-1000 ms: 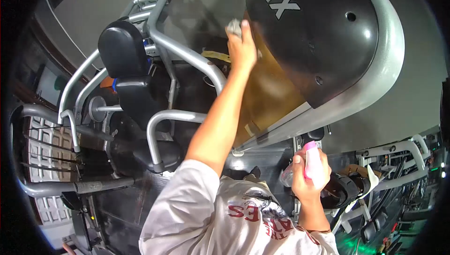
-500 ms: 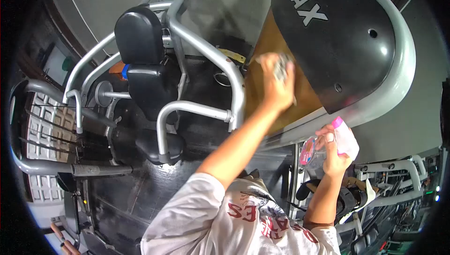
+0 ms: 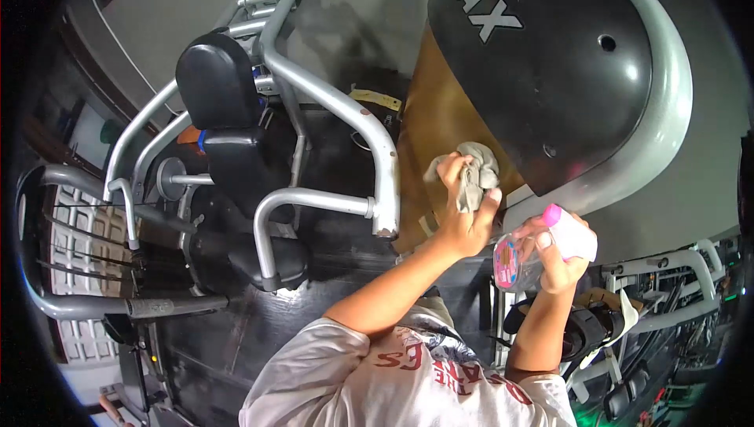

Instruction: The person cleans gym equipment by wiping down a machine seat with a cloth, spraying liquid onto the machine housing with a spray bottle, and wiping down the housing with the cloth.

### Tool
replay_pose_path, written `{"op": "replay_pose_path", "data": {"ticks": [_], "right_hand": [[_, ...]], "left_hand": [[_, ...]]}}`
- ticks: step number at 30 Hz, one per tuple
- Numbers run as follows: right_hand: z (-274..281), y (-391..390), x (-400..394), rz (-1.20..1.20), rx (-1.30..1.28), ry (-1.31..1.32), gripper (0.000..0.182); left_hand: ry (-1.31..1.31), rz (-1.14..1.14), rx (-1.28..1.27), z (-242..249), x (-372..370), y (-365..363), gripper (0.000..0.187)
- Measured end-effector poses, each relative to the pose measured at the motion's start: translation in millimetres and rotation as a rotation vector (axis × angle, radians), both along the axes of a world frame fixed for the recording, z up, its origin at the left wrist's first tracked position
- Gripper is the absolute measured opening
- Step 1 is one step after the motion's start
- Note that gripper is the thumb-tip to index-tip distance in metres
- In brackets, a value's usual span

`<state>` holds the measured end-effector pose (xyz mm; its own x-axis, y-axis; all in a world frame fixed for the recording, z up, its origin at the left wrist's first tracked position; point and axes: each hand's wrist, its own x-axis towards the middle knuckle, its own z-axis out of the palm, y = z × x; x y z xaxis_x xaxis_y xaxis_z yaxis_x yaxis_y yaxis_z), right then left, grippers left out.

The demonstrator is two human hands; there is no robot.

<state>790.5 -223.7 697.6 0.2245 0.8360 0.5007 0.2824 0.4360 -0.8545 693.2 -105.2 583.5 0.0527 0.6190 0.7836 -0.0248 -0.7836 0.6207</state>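
Observation:
My left hand [image 3: 462,219] grips a crumpled grey cloth [image 3: 476,169] and presses it to the lower part of an amber panel [image 3: 432,109] on a gym machine. Above the panel sits a black cover [image 3: 550,65] with white letters, edged by a grey frame [image 3: 669,113]. My right hand [image 3: 556,263] holds a clear spray bottle [image 3: 509,262] with a pink top [image 3: 572,237], just right of the left hand and below the frame's edge.
A second machine with black pads [image 3: 210,85] and grey tubes [image 3: 334,101] stands to the left, its handle end [image 3: 385,227] close to my left wrist. More gym machines [image 3: 667,270] crowd the lower right. The floor is dark.
My left hand has dragged the cloth along the amber panel from its far end to its near edge. My right hand lifted the bottle closer to the machine.

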Motion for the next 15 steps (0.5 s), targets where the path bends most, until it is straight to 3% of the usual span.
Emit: {"op": "replay_pose_path", "data": {"ticks": [5, 6, 11, 15], "right_hand": [[-0.2, -1.8, 1.0, -0.005, -0.021, -0.032, 0.020], [0.5, -2.6, 2.1, -0.001, -0.034, -0.045, 0.020], [-4.0, -0.5, 1.1, -0.005, -0.001, 0.010, 0.022], [0.3, -1.3, -3.7, -0.065, -0.031, 0.012, 0.025]], "left_hand": [[0.016, -0.124, 0.241, -1.9, -0.5, 6.0, 0.060], [-0.023, -0.192, 0.156, -15.1, 1.3, 5.4, 0.066], [0.061, -0.035, 0.219, -8.2, -9.2, 46.4, 0.080], [-0.008, -0.041, 0.112, 3.8, -7.0, 72.5, 0.065]]}}
